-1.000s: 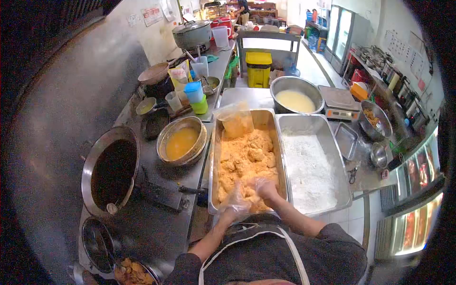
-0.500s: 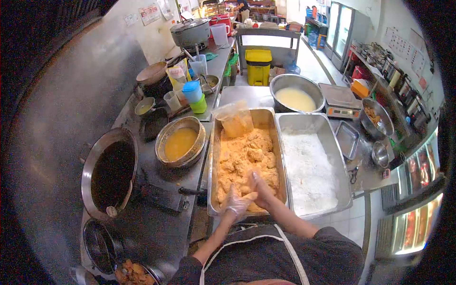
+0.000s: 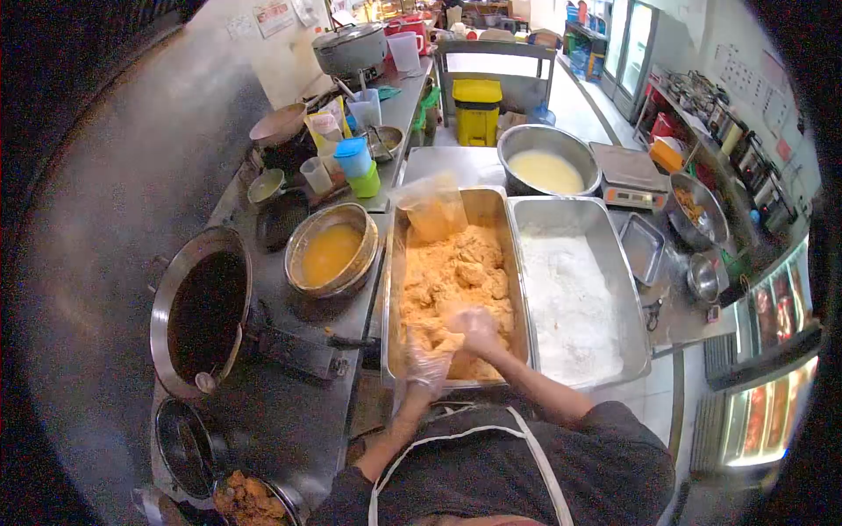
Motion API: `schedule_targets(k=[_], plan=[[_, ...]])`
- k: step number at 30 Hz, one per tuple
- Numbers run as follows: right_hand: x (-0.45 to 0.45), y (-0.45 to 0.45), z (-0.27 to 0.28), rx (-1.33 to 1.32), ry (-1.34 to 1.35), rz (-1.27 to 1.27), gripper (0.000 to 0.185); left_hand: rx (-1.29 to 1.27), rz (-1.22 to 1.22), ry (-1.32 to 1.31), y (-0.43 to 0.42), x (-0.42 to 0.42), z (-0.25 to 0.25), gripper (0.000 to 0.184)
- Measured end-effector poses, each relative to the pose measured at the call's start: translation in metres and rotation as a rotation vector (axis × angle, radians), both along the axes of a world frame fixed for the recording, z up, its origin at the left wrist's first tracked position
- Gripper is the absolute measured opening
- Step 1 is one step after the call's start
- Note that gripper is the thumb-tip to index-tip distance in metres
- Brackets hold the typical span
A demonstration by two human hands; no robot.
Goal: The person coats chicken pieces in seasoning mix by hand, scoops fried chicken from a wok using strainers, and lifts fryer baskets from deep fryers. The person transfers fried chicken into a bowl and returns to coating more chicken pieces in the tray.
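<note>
Both of my hands are over the near end of a deep steel pan (image 3: 521, 302) filled with orange breading (image 3: 456, 254) and lumpy coated chicken pieces (image 3: 471, 275). My left hand (image 3: 429, 366), in a clear plastic glove, is closed around an orange-coated chicken piece (image 3: 436, 337). Beside it my right hand (image 3: 474, 328), also gloved, reaches in from the right with its fingers at the coated piece; motion smears them, so their grip is unclear. A clear plastic scoop (image 3: 435, 217) stands in the breading at the pan's far end.
A second pan of white flour (image 3: 570, 298) adjoins on the right. Behind are a bowl of pale liquid (image 3: 546, 173) and a scale (image 3: 630, 180). On the left stand a basin with a yellowish liquid (image 3: 331, 254) and a wok of dark oil (image 3: 208, 311). Fried pieces (image 3: 248, 498) fill a lower-left bowl.
My hands have shifted slightly up and deeper over the breading. The left has turned upward, with a coated piece now showing in it; the right has moved in beside it.
</note>
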State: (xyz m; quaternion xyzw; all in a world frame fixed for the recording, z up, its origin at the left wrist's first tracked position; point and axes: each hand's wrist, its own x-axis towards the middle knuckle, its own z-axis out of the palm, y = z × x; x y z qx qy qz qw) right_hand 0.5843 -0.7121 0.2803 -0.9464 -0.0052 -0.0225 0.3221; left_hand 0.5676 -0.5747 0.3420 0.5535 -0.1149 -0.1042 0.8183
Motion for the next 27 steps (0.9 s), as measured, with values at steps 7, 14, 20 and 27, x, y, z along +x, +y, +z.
schedule_targets(k=[7, 14, 20, 27], plan=[[-0.008, 0.011, 0.044, 1.149, 0.395, -0.670, 0.048, 0.491, 0.036, -0.064, -0.013, -0.001, -0.071, 0.052], [-0.007, -0.025, 0.037, 1.798, 0.247, -0.617, 0.060, 1.151, -0.428, -0.142, -0.010, -0.031, 0.021, 0.054], [-0.006, -0.020, 0.021, 1.688, 0.130, -0.640, 0.036, 0.809, -0.420, -0.202, -0.008, -0.031, -0.082, 0.049], [-0.007, -0.042, 0.018, 1.195, -0.093, -0.309, 0.034, 0.701, -0.532, -0.750, 0.010, 0.017, -0.083, 0.054]])
